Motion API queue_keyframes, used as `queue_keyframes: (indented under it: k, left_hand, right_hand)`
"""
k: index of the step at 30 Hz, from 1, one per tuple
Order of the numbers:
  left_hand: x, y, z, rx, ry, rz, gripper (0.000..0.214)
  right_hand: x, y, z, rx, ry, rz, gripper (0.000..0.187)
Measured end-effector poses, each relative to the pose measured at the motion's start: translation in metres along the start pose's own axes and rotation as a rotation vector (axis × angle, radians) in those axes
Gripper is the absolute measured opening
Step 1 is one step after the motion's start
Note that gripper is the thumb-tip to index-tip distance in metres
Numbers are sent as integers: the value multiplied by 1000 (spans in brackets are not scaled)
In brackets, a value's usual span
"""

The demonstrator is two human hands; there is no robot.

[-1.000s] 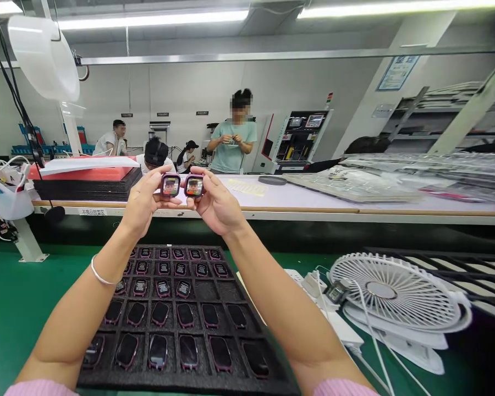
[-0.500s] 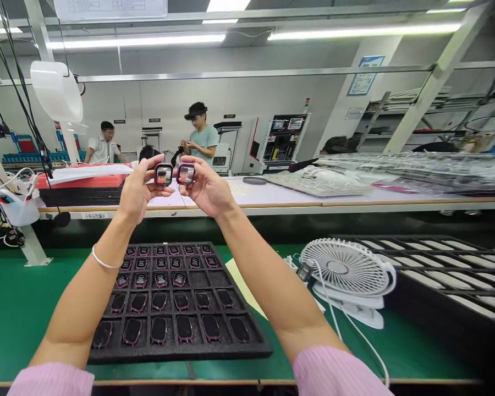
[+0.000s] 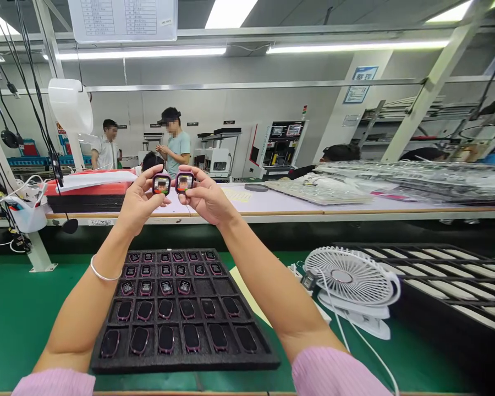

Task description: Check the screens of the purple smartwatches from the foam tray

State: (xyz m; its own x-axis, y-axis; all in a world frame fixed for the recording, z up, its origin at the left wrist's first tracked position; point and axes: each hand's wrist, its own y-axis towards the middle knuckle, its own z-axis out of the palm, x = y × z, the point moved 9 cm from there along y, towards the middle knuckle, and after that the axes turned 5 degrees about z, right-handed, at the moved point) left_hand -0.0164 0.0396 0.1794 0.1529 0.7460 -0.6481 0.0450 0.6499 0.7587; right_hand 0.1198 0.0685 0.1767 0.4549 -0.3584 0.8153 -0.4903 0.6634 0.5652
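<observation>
Our left hand (image 3: 139, 201) firmly pinching a lit smartwatch (image 3: 161, 184), our right hand (image 3: 206, 197) gripping a second smartwatch (image 3: 185, 182), both above a black foam tray (image 3: 181, 365).

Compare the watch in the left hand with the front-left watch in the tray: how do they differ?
The left-hand watch has a lit, colourful screen; the tray watch has a dark one. The left-hand watch is held up in the left hand; the tray watch lies in a slot of the foam tray. Both have pink rims.
</observation>
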Motion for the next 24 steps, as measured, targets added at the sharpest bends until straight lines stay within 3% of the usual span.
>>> queue_keyframes:
  k: [14,18,24]
  left_hand:
    - [37,24,-4,-68,66,-28,63]
    - [48,13,-2,-53,49,-76,66]
    - [65,-23,-4,-56,16,-150,65]
  right_hand:
    - [-24,27,-35,-4,36,46,57]
    - [-35,17,-40,-43,60,75,58]
    - [-64,-14,-36,-101,128,158,56]
